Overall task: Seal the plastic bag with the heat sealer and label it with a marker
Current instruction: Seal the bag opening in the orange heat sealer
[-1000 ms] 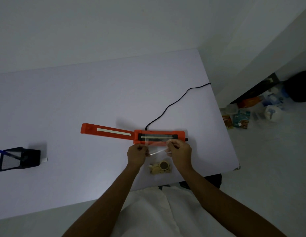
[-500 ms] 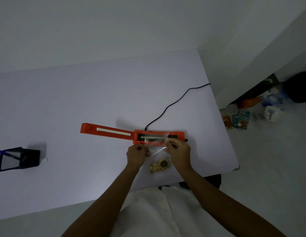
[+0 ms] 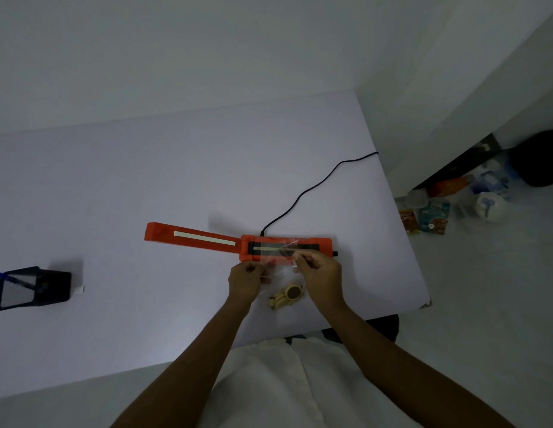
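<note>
An orange heat sealer point(image 3: 312, 247) lies across the white table point(image 3: 145, 180), its lid arm point(image 3: 192, 236) swung open flat to the left. A clear plastic bag point(image 3: 280, 267) holding small yellowish items point(image 3: 287, 297) lies just in front of the sealer. The bag's open mouth rests over the sealing strip. My left hand point(image 3: 246, 281) pinches the left edge of the bag's mouth. My right hand point(image 3: 320, 271) pinches the right edge, close to the sealer's front. A blue marker point(image 3: 0, 275) stands in a holder far left.
A black mesh pen holder point(image 3: 31, 287) sits at the table's left, a small white object point(image 3: 79, 289) beside it. The sealer's black cord point(image 3: 315, 186) runs back right off the table edge. Packets and containers point(image 3: 432, 213) lie on the floor at right.
Both hands have pushed the bag's mouth forward from in front of the sealer onto its sealing strip. The bag's contents slid slightly toward the sealer.
</note>
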{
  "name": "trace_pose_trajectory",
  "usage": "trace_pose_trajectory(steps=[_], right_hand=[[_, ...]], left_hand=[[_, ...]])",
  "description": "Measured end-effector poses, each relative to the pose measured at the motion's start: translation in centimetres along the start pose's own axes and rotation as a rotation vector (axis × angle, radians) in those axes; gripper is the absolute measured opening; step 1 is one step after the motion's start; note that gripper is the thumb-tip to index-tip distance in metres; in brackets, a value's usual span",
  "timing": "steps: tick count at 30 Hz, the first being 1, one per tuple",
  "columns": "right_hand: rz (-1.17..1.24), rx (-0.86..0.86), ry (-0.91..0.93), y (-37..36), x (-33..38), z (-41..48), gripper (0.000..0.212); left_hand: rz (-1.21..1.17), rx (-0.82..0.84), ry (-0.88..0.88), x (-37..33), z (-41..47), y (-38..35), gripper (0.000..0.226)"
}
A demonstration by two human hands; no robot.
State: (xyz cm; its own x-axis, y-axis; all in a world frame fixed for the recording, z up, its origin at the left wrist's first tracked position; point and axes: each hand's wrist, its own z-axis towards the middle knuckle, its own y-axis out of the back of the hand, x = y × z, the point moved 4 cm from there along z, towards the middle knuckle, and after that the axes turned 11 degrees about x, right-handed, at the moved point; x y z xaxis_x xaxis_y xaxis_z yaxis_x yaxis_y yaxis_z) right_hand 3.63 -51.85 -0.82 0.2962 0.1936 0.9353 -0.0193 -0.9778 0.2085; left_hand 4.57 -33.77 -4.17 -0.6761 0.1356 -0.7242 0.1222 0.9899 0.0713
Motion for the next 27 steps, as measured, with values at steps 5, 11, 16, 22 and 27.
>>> trace_pose_trajectory(steps=[5, 11, 16, 22, 27], right_hand=[[-0.038, 0.016, 0.063, -0.3, 0.9, 0.0, 0.009], [-0.014, 0.03, 0.079, -0.8, 1.8, 0.0, 0.012], [-0.031, 0.039, 0.095, -1.3, 2.7, 0.0, 0.011], [-0.058, 0.046, 0.098, -1.8, 3.0, 0.1, 0.012], [-0.021, 0.069, 0.097, -2.3, 3.8, 0.1, 0.012]], left_hand=[[-0.024, 0.016, -0.01, -0.6, -0.6, 0.0, 0.018], [-0.068, 0.019, -0.019, -0.9, -0.9, 0.3, 0.018], [-0.057, 0.03, -0.004, -0.8, -0.8, 0.5, 0.018], [-0.089, 0.018, -0.009, -1.2, -0.9, 0.7, 0.019], [-0.108, 0.021, -0.004, -0.7, -0.5, 1.0, 0.022]])
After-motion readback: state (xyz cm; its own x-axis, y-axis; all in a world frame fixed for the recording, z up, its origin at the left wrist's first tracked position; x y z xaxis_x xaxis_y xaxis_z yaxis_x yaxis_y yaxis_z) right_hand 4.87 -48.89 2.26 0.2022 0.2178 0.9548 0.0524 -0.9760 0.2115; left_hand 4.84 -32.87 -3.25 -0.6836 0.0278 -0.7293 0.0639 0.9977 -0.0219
